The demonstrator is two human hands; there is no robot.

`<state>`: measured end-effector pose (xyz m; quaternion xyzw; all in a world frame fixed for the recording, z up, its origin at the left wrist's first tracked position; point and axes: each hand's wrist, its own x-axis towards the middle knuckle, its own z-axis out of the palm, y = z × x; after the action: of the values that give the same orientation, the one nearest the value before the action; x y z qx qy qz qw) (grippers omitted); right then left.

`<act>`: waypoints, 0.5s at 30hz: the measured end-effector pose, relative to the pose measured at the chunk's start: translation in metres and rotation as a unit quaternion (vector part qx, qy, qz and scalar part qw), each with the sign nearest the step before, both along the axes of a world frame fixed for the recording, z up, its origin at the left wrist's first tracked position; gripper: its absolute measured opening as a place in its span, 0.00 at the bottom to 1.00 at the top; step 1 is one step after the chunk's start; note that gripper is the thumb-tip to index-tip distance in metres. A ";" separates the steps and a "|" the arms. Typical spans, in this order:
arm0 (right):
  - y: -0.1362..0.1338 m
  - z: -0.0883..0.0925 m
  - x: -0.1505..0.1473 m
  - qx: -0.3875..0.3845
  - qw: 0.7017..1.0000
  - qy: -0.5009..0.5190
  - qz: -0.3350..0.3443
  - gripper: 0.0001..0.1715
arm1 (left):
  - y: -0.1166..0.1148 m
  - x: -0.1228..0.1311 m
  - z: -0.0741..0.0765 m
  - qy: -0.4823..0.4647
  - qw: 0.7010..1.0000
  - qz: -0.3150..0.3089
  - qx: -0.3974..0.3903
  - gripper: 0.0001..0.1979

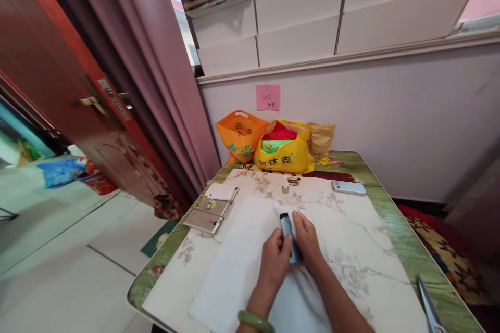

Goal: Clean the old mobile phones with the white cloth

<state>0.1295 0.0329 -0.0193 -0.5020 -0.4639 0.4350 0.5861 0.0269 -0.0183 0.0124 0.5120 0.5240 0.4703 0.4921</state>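
Observation:
A slim dark phone [287,233] stands on edge on a white cloth [242,265] in the middle of the table. My left hand [274,261] grips its near end, fingers curled round it. My right hand [308,239] presses a white wipe against the phone's right side, fingers closed on it. A green bangle [255,321] sits on my left wrist.
Three phones [213,208] lie in a row at the table's left edge, another phone [349,187] at the far right. Orange [240,140] and yellow [285,156] bags stand against the wall. Scissors [429,307] lie at the near right. A small jar [292,181] stands behind the cloth.

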 end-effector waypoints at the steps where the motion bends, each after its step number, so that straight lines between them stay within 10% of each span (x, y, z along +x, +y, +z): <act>1: -0.001 0.001 -0.001 0.005 1.000 -0.012 0.005 0.27 | 0.001 0.000 0.002 0.003 1.000 0.010 0.015 0.18; 10: -0.015 0.003 -0.016 0.030 0.984 -0.121 0.131 0.24 | 0.020 -0.012 0.010 -0.056 0.973 0.222 0.016 0.18; 15: -0.014 0.004 -0.016 0.027 0.992 -0.043 0.118 0.22 | 0.015 -0.010 0.007 -0.104 0.976 0.190 0.021 0.17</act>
<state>0.1140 0.0186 -0.0158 -0.4455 -0.5565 0.4667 0.5235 0.0170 -0.0029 0.0197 0.3616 0.5475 0.6170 0.4345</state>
